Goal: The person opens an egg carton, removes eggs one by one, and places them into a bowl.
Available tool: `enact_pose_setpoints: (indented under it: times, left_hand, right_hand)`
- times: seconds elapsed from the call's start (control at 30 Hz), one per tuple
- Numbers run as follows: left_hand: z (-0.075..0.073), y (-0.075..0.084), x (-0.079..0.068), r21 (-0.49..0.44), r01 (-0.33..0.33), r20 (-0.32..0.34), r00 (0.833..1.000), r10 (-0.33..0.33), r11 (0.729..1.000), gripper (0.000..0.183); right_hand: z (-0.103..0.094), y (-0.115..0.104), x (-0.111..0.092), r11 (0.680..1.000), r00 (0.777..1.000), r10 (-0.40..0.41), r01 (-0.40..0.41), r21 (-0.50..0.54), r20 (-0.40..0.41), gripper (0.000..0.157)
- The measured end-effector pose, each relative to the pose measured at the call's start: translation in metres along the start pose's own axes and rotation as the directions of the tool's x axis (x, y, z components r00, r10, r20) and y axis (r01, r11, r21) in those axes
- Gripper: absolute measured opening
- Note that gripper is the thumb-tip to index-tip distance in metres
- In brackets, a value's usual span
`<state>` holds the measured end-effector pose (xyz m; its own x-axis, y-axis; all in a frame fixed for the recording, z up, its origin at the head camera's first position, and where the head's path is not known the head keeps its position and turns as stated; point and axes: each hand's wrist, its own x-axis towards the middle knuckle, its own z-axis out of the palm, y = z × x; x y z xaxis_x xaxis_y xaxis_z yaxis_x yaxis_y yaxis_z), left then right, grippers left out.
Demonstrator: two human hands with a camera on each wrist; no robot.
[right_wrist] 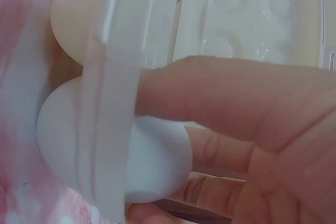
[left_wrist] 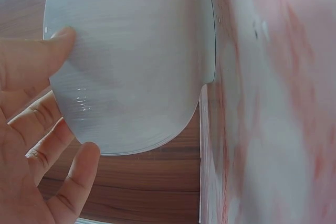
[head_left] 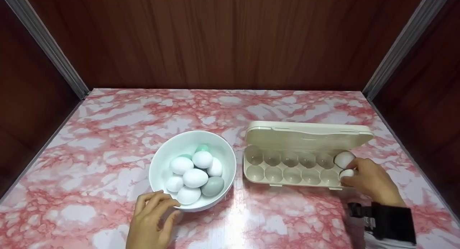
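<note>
A white bowl [head_left: 156, 162] holds several eggs, mostly white, with a grey-green egg [head_left: 212, 186] near its right wall. My left hand [head_left: 151, 218] rests at the bowl's near-left rim, fingers loosely bent and spread. In the left wrist view its thumb [left_wrist: 63, 45] lies against or just off the bowl's outer wall. My right hand [head_left: 373, 179] pinches a white egg [right_wrist: 157, 161] at the near right corner cup of an open cream egg carton [head_left: 287, 184]. Behind it, another egg [head_left: 344, 159] sits in the back right cup. The other cups hold nothing.
The carton's lid [head_left: 309, 135] is raised along its far side. Bowl and carton stand side by side on a red-and-white marbled table [head_left: 118, 134]. Dark wood panels [head_left: 230, 40] enclose the back and both sides. A black device [head_left: 393, 222] is strapped to the right wrist.
</note>
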<state>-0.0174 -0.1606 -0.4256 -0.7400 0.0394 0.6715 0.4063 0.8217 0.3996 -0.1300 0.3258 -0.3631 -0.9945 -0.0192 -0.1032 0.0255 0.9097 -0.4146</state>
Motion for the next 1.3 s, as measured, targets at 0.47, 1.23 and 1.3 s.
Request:
enact_pose_setpoints:
  times: [0.47, 1.23, 1.3]
  left_hand:
    - [-0.0002, 0.0000, 0.0003, 0.003, 0.005, 0.011, 1.000, -0.005, 1.000, 0.029]
    - [0.0000, 0.0001, 0.0003, 0.002, -0.005, 0.002, 1.000, 0.005, 1.000, 0.029]
    - [-0.0001, 0.0001, 0.0007, 0.002, 0.000, 0.004, 1.000, 0.000, 1.000, 0.029]
  right_hand:
    - [-0.0031, -0.0009, -0.0015, 1.000, 1.000, -0.004, 0.004, -0.001, -0.016, 0.036]
    - [-0.0049, -0.0074, -0.0053, 1.000, 0.993, 0.029, -0.029, 0.003, -0.115, 0.044]
    - [-0.0049, -0.0088, -0.0050, 1.000, 0.993, 0.027, -0.026, 0.006, -0.118, 0.045]
